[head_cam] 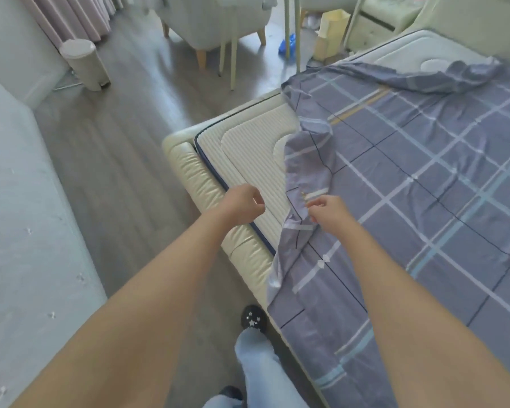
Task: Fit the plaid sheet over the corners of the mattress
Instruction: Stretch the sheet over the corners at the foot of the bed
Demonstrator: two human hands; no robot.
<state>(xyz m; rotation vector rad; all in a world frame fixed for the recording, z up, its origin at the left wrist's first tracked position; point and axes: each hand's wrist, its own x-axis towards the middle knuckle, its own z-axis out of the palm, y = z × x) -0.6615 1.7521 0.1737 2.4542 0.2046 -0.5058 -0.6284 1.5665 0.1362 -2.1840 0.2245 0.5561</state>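
1. The plaid sheet (pixel 424 187) is spread over most of the mattress (pixel 248 142), but the near corner is left bare.
2. The sheet's edge is folded back in a bunched flap beside that bare corner.
3. The flap's edge is pinched by the right hand (pixel 329 212).
4. The left hand (pixel 243 203) is held over the mattress edge with its fingers curled (nothing is seen in it).
5. The mattress is set in a cream padded bed frame (pixel 200 178).
6. A small white bin (pixel 84 64) is seen on the wooden floor (pixel 124 160), well apart from the bed.
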